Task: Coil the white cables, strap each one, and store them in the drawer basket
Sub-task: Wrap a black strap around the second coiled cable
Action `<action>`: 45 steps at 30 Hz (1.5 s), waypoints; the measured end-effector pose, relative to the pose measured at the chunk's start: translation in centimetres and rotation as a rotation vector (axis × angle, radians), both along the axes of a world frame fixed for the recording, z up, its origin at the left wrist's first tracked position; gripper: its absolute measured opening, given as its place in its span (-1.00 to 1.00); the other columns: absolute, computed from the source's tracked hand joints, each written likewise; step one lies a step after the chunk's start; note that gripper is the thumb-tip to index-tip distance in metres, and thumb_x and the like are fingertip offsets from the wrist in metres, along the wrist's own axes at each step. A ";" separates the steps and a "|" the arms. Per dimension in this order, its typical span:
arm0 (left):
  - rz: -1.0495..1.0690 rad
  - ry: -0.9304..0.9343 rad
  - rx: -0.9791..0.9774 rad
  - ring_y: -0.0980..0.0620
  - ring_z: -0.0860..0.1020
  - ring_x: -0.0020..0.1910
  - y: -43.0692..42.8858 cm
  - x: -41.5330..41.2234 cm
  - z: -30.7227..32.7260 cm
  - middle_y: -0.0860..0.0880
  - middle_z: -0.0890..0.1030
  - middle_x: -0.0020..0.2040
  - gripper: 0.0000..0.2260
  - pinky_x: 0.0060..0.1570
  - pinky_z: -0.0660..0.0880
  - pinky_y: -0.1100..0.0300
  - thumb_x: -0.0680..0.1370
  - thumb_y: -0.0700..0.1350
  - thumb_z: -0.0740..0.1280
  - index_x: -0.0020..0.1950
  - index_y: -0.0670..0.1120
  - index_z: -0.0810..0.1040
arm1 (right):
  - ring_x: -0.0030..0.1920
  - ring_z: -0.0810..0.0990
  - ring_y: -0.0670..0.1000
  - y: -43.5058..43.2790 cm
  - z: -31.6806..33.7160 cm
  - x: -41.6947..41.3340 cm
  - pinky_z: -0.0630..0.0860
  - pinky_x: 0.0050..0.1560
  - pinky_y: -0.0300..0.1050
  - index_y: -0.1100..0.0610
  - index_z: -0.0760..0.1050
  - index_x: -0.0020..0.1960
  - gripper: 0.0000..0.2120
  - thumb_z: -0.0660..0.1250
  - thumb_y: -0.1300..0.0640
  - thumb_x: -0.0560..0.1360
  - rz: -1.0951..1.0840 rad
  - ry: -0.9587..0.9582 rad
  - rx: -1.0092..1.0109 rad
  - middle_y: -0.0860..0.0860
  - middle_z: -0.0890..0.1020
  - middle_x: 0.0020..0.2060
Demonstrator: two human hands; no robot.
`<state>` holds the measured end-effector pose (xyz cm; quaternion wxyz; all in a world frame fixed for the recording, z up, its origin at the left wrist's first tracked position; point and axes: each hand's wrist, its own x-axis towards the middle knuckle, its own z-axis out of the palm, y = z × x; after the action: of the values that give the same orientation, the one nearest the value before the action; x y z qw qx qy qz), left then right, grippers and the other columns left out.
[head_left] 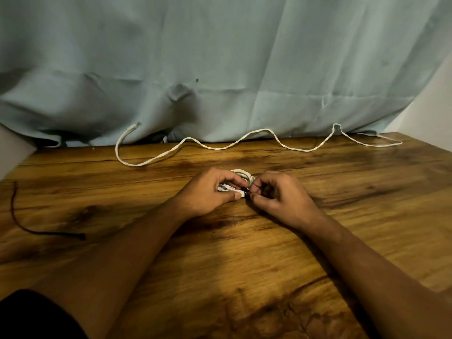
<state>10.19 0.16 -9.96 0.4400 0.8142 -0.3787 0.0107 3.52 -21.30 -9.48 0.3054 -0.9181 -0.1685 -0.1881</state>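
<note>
A coiled white cable (242,174) lies on the wooden table (220,253) at mid-table, mostly hidden between my hands. My left hand (210,189) pinches the coil, thumb pressed on its white plug ends. My right hand (276,194) touches it from the right, its fingertips closed on a small dark strap (247,192) at the coil's near side. A second white cable (244,140) lies uncoiled in waves along the table's far edge, from a plug end at the left to the far right.
A pale blue-grey curtain (220,69) hangs behind the table's far edge. A dark reddish cord (36,231) lies on the table at the near left. No drawer or basket is in view.
</note>
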 end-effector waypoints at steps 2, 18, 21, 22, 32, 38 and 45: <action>0.004 -0.005 -0.003 0.21 0.65 0.09 0.0 0.0 0.0 0.14 0.72 0.07 -0.74 0.23 0.56 -0.01 0.51 -0.18 0.52 0.17 0.05 0.71 | -0.24 0.64 -0.06 0.0 -0.2 0.1 0.60 -0.16 0.09 0.02 0.65 -0.11 -0.92 0.45 0.07 0.40 0.000 0.016 0.065 -0.07 0.69 -0.23; 0.026 -0.018 0.026 0.24 0.64 0.07 -0.3 -0.1 0.1 0.17 0.71 0.05 -0.76 0.22 0.56 0.03 0.51 -0.18 0.51 0.11 0.09 0.70 | -0.16 0.63 0.15 1.4 0.6 -0.9 0.48 -0.29 -0.02 0.06 0.60 -0.03 -0.88 0.38 0.03 0.50 -0.090 -0.326 -0.532 0.02 0.63 -0.10; 0.024 -0.011 0.024 0.25 0.64 0.02 -0.3 -0.2 0.2 0.18 0.71 0.00 -0.75 0.17 0.57 0.07 0.51 -0.21 0.50 0.07 0.13 0.69 | -0.23 0.61 0.15 1.7 0.7 -1.0 0.41 -0.34 -0.06 0.08 0.59 -0.05 -0.88 0.39 0.04 0.50 -0.092 -0.368 -0.570 0.03 0.62 -0.13; 0.025 -0.005 0.018 0.24 0.65 0.02 -0.3 -0.2 0.2 0.18 0.72 0.00 -0.74 0.17 0.58 0.07 0.50 -0.21 0.51 0.08 0.12 0.69 | -0.21 0.61 0.13 1.6 0.7 -0.9 0.41 -0.32 -0.07 0.06 0.59 -0.05 -0.90 0.39 0.04 0.50 -0.088 -0.353 -0.552 0.01 0.62 -0.13; 0.032 -0.027 0.019 0.22 0.65 0.06 -0.1 -0.1 0.1 0.15 0.72 0.03 -0.77 0.20 0.57 0.00 0.48 -0.17 0.54 0.11 0.04 0.72 | -0.19 0.59 -0.11 -0.2 -0.2 0.4 0.57 -0.17 0.01 0.02 0.66 -0.08 -0.93 0.51 0.16 0.48 0.005 -0.061 -0.008 -0.13 0.63 -0.17; 0.030 -0.053 0.043 0.23 0.65 0.06 0.0 0.2 0.2 0.17 0.72 0.02 -0.76 0.21 0.56 -0.01 0.47 -0.16 0.54 0.10 0.06 0.73 | -0.12 0.55 -0.13 0.0 0.5 0.1 0.56 -0.08 0.02 -0.01 0.64 -0.04 -0.96 0.44 0.09 0.51 0.020 -0.101 -0.204 -0.15 0.59 -0.11; 0.021 0.006 -0.001 0.17 0.67 0.07 -0.1 0.4 -0.1 0.15 0.73 0.02 -0.77 0.23 0.56 -0.07 0.46 -0.08 0.53 0.10 0.08 0.73 | -0.22 0.57 -0.17 -0.2 -0.1 0.5 0.48 -0.18 -0.17 0.05 0.69 -0.11 -0.94 0.53 0.19 0.48 0.014 -0.014 0.022 -0.09 0.65 -0.19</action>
<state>10.54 0.03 -10.05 0.4413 0.8179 -0.3689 0.0131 4.05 -21.47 -9.57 0.3156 -0.9121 -0.1750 -0.1944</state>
